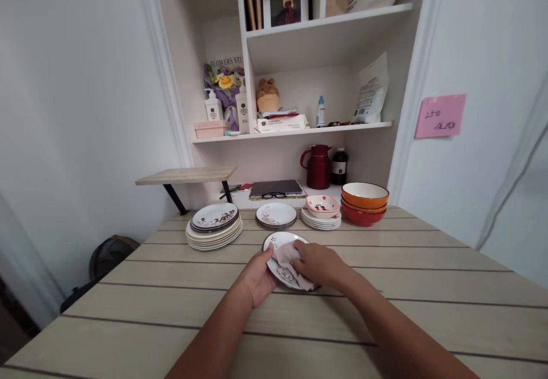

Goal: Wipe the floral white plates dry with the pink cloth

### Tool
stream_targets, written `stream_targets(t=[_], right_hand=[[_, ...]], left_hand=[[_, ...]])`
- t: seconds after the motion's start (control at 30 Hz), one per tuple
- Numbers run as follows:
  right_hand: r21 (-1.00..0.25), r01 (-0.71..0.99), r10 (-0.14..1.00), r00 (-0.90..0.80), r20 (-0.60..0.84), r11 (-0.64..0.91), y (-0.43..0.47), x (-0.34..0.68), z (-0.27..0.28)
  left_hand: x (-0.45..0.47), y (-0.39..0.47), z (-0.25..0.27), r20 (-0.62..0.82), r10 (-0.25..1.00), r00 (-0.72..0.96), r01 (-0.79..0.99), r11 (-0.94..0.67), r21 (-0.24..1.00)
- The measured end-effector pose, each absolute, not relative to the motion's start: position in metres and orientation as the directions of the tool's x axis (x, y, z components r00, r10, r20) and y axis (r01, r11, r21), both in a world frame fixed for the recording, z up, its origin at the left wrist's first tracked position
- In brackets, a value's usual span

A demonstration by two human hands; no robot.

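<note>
A white plate (270, 241) with a dark rim and a brown floral print is tilted up above the wooden table. My left hand (260, 276) grips its left edge, thumb on the upper face and fingers underneath. My right hand (319, 262) presses a pale pink cloth (285, 252) onto the plate's face, its fingers bunched in the fabric. The cloth covers much of the plate's middle and hangs toward the lower right rim. Behind it lies a short stack of similar plates (276, 214).
A taller plate stack (214, 228) stands left, near a small raised shelf (186, 176). To the right are small plates (321, 222) under square bowls (322, 204), then stacked orange and red bowls (365, 202). Behind them stand a red jug (318, 168) and a dark bottle (339, 166).
</note>
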State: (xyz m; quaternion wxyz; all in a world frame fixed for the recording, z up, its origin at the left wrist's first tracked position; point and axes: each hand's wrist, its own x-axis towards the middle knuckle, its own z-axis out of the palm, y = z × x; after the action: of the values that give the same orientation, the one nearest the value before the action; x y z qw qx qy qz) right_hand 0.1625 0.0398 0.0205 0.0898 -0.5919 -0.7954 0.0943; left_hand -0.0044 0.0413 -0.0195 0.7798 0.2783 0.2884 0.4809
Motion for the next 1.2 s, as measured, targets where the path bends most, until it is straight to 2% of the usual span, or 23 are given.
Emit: stream_targets(t=[0.1,0.2,0.47,0.6,0.73,0.83,0.9,1.07,1.2], right_hand=[[-0.244,0.897,0.924,-0.382,-0.003,0.37,0.029,0.168,0.025],[-0.287,0.856,0.9,-0.432,0.061,0.43,0.025,0.167,0.023],[-0.378,0.848,0.926,-0.315,0.207,0.373,0.044,0.149,0.006],[-0.394,0.872,0.956,-0.245,0.162,0.29,0.051,0.154,0.007],[-0.312,0.911,0.963,-0.257,0.084,0.271,0.044,0.161,0.017],[-0.261,0.918,0.952,-0.306,0.013,0.299,0.036,0.167,0.023],[-0.274,0.897,0.933,-0.36,0.004,0.348,0.032,0.17,0.024],[-0.382,0.822,0.905,-0.406,0.129,0.423,0.032,0.163,0.016],[-0.395,0.81,0.901,-0.375,0.219,0.434,0.04,0.155,0.007]], left_hand=[[-0.005,0.042,-0.021,-0.186,0.905,0.383,-0.589,0.395,0.705],[-0.005,0.042,-0.022,-0.189,0.902,0.388,-0.589,0.4,0.702],[-0.005,0.047,-0.021,-0.197,0.903,0.383,-0.584,0.402,0.706],[-0.004,0.047,-0.023,-0.188,0.908,0.374,-0.584,0.388,0.713],[-0.003,0.045,-0.024,-0.183,0.913,0.365,-0.584,0.377,0.719],[-0.004,0.043,-0.025,-0.186,0.911,0.369,-0.58,0.382,0.719],[-0.004,0.043,-0.025,-0.189,0.908,0.375,-0.578,0.388,0.718],[-0.003,0.045,-0.023,-0.196,0.902,0.385,-0.57,0.399,0.719],[-0.002,0.048,-0.024,-0.215,0.903,0.373,-0.561,0.404,0.723]])
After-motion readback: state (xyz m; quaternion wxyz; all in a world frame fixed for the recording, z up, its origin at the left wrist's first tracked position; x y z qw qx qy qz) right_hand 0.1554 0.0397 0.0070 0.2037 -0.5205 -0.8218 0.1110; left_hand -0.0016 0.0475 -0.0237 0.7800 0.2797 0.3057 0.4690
